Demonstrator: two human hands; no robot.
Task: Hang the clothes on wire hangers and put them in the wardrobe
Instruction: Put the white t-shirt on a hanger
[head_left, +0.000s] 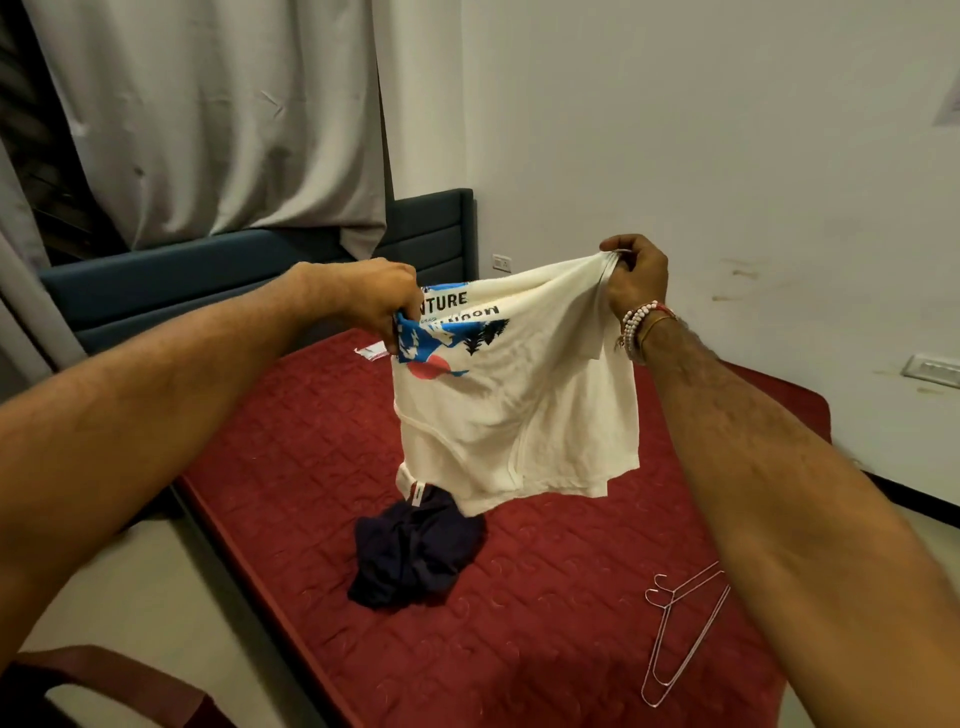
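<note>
I hold a cream T-shirt (519, 410) with a blue, red and black print up in the air over the bed. My left hand (382, 299) grips its printed part at the left. My right hand (636, 275), with bead bracelets at the wrist, pinches the fabric edge at the right. The shirt hangs bunched and folded between them. Below it a dark navy garment (415, 551) lies crumpled on the red mattress (545, 623). Wire hangers (680, 639) lie on the mattress near my right forearm, which partly covers them.
A blue padded headboard (208, 280) stands behind the bed, with grey curtains (208, 114) above it. A white wall with sockets (930, 370) runs along the right. A reddish chair edge (130, 686) shows at bottom left. No wardrobe is in view.
</note>
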